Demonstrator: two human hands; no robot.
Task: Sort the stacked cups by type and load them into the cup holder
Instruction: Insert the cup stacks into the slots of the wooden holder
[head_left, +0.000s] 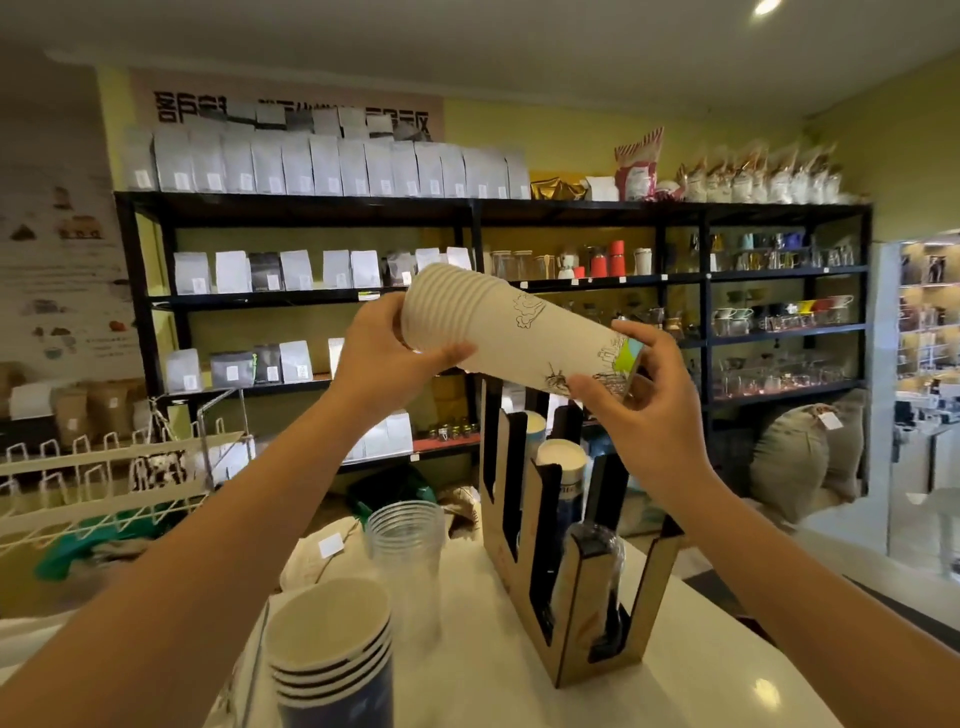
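From the head camera I see my left hand (387, 347) and right hand (631, 383) both gripping a stack of beige printed paper cups (506, 328), held sideways in the air above the cardboard cup holder (574, 605) on the white counter (701, 670). Clear plastic cups (408, 535) and blue paper cups (332, 649) stand left of it.

The held cup stack (498, 332) looks like matt cream paper with printed line drawings. On the glossy white counter (717, 670) stand clear, smooth plastic cups (408, 540) and dark-walled paper cups (332, 654) at near left. The cup holder (571, 597) looks like raw brown board with black-faced slots.
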